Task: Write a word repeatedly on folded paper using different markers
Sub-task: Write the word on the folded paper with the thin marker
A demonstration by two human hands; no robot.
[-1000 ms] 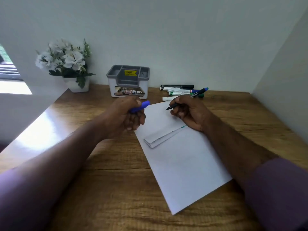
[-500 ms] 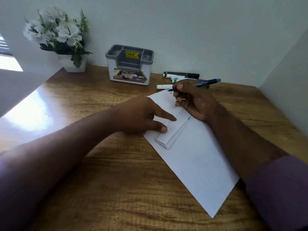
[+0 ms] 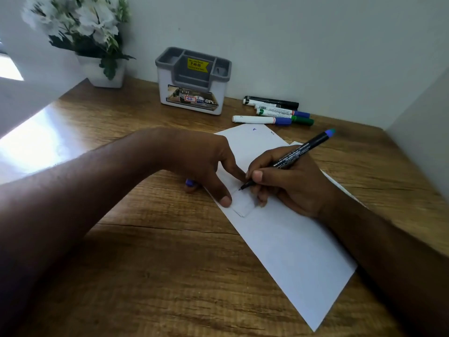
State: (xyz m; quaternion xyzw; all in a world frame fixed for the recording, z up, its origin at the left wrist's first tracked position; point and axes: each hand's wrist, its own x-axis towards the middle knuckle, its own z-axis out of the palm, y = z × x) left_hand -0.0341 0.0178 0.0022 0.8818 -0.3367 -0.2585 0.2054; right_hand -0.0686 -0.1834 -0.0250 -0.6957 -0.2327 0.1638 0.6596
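Note:
A white sheet of paper (image 3: 286,244) lies slanted on the wooden desk, with a small folded strip (image 3: 243,205) on it. My right hand (image 3: 289,183) grips a black marker (image 3: 301,150) with a blue end, its tip touching the folded strip. My left hand (image 3: 206,166) presses thumb and forefinger on the strip's left end, while its curled fingers hold a blue marker cap (image 3: 190,183), mostly hidden.
Several capped markers (image 3: 274,110) lie at the back by the wall. A grey and white pen holder (image 3: 193,81) stands left of them, a potted white flower plant (image 3: 97,37) in the far left corner. A wall panel closes the right side.
My right hand has come down from the paper's far end, bringing the marker tip onto the folded strip. My left hand shifted to pin the strip, and the view moved closer.

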